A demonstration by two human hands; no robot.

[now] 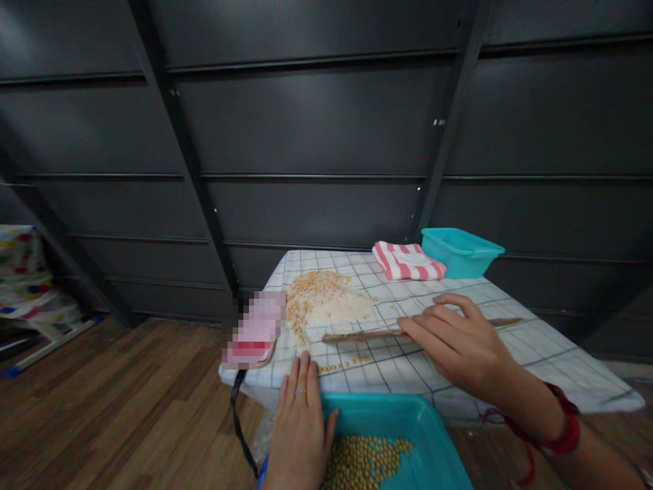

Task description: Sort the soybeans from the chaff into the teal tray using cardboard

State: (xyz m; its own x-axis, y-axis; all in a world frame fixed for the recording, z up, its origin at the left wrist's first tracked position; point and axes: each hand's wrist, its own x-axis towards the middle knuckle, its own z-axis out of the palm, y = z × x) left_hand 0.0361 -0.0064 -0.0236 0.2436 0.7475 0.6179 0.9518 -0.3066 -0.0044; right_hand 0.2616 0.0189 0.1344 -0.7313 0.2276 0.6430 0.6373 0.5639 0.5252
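- Head view: the wooden stick [357, 335] lay across the middle of the table [535, 347], just nearer than the grain pile [326, 299]; bare cloth lay open to its right.
- The right hand [454, 340] lay flat on it, fingers loosely spread.
- The left hand [300, 422], fingers together, rested on the left rim of the teal tray [408, 415] at the near edge.
- A striped cloth [408, 262] and teal tub [462, 252] sat at the far right corner.

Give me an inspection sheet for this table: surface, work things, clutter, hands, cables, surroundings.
Surface: checked tablecloth, loose grains.
Work things: grain pile beside wooden stick; teal tray at near edge holds yellow grains.
Clutter: striped cloth, teal tub, blurred pink item.
Hands: left hand flat at the tray's rim; right hand open on the stick.
Cables: black strap hangs off the table edge.
Surroundings: wood floor, dark panelled wall, patterned sheet at left.
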